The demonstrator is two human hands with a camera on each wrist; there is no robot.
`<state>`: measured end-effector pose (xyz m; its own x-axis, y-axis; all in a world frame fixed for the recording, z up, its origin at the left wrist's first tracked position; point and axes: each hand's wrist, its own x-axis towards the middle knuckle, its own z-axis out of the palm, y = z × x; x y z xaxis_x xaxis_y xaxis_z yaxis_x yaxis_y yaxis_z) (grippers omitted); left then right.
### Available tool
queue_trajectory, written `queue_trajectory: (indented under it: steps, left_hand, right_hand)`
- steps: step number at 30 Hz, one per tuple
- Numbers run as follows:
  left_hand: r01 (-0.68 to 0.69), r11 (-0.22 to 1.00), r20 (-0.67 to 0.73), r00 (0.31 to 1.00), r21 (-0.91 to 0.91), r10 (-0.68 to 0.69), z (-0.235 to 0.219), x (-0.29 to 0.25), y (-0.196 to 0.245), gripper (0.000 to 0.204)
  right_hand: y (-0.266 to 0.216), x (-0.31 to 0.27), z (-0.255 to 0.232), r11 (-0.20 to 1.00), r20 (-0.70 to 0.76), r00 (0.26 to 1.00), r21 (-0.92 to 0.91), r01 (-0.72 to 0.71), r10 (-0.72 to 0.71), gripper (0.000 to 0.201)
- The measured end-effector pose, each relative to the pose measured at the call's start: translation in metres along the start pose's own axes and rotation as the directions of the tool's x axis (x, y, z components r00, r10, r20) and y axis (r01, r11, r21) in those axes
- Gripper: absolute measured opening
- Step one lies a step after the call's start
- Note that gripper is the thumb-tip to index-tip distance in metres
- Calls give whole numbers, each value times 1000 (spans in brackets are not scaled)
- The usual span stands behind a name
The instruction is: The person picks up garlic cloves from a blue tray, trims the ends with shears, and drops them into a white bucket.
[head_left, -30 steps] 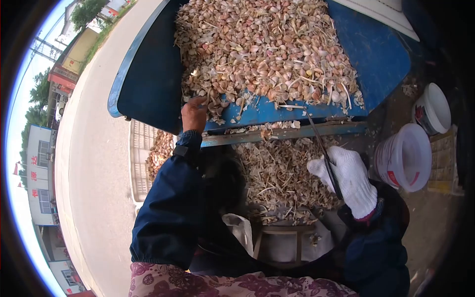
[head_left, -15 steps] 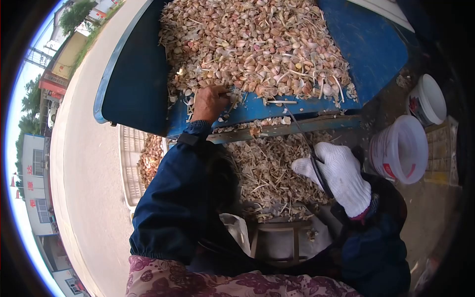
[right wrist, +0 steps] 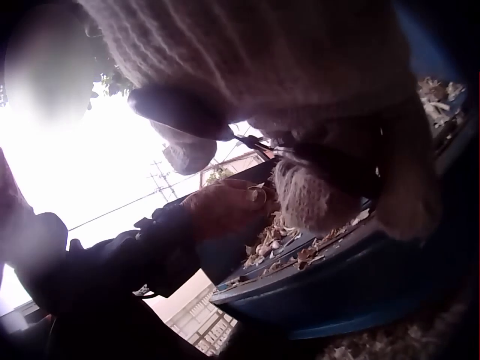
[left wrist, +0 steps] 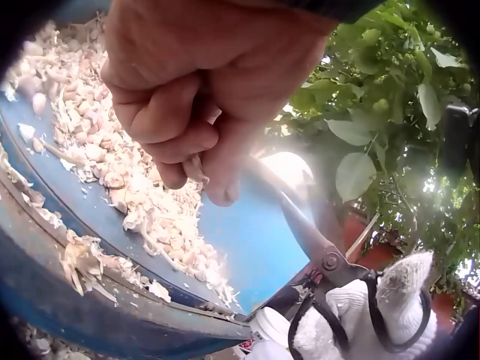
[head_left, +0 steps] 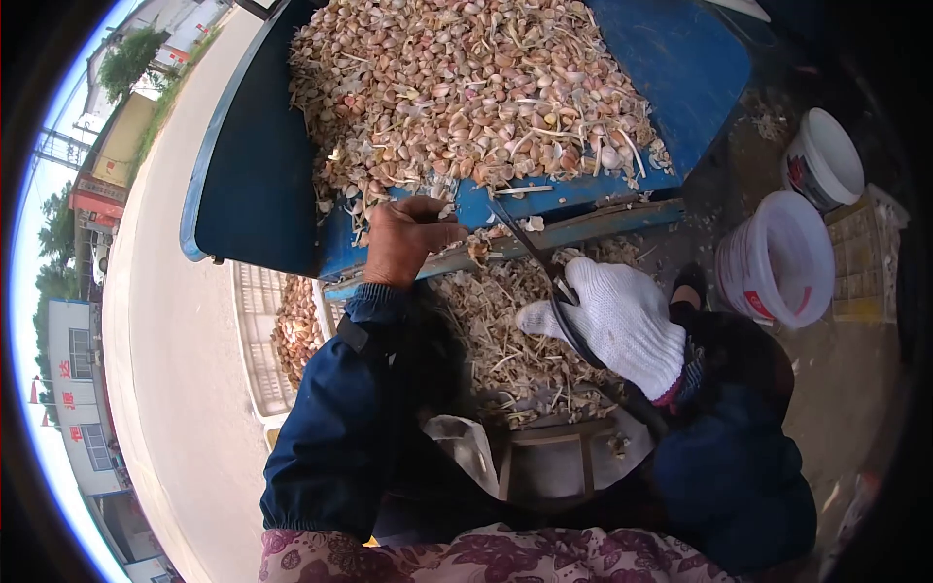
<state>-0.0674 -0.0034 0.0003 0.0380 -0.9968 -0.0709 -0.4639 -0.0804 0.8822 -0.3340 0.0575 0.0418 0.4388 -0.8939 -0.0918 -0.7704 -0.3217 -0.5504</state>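
Note:
My bare left hand is over the front lip of a blue metal tray, thumb against curled fingers. In the left wrist view it pinches a small pale garlic clove, mostly hidden by the fingers. My right hand, in a white knit glove, grips dark-handled scissors with gloved fingers through the loops. Their blades point up and left towards the left hand. Loose garlic cloves, mixed with skins and stalks, cover the tray. In the right wrist view the glove hides much of the scissors.
Below the tray lies a heap of dry skins and stalks. A white plastic crate with cloves stands at the left. Two white buckets and a yellowish crate stand at the right. A metal rail edges the tray.
My left hand has gone from the left edge of the garlic into the pile, then back over the lip, pinching a clove. The right hand has brought the scissors closer to it.

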Motion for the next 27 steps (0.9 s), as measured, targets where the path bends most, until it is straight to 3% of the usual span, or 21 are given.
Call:
queue_trajectory:
  steps: [2, 3, 10, 14, 16, 19, 22, 23, 24, 25, 26, 27]
  left_hand:
    - [79, 958, 58, 996, -277, -66, 7, -16, 10, 34]
    - [136, 936, 77, 990, -324, -117, 10, -25, 23, 34]
    - [-51, 975, 78, 994, -218, 70, 33, -43, 31, 28]
    - [16, 965, 55, 998, -261, -1, 42, -49, 43, 26]
    - [8, 940, -44, 999, -340, -25, 47, -52, 46, 24]
    - [14, 969, -33, 999, -245, -23, 43, -55, 48, 22]
    - [-32, 978, -32, 999, -204, 26, 41, -56, 42, 22]
    - [-33, 978, -32, 999, -205, 27, 41, -56, 43, 22]
    - [-34, 963, -16, 999, -269, 31, 40, -58, 46, 23]
    - [-33, 943, -2, 999, -331, 35, 40, -60, 47, 23]
    - [-31, 943, -2, 999, -331, 32, 39, -62, 47, 23]
    - [67, 933, 64, 997, -353, -47, 37, -64, 47, 22]
  right_hand:
    - [-2, -1, 0, 1000, 30, 999, 8, -12, 12, 65]
    - [-3, -2, 0, 1000, 29, 1000, -3, 4, -4, 66]
    - [-7, -9, -1, 995, -12, 1000, -100, 27, -29, 66]
    - [-2, -10, 2, 988, -87, 993, -137, 72, -85, 64]
    - [-1, -11, 2, 986, -96, 991, -144, 79, -93, 63]
    - [-4, -12, 4, 991, -93, 994, -122, 54, -65, 63]
    - [-4, -15, 6, 998, -52, 997, -42, 52, -54, 63]
    - [-2, -16, 10, 996, 14, 1000, 80, 26, -28, 61]
    - [-1, -16, 12, 980, 82, 997, 199, -8, -9, 58]
    - [0, -17, 15, 980, 83, 997, 199, -8, -9, 58]
    - [-1, -17, 17, 861, 177, 980, 482, -165, 89, 56]
    - [-1, -17, 19, 640, 294, 944, 699, -319, 150, 55]
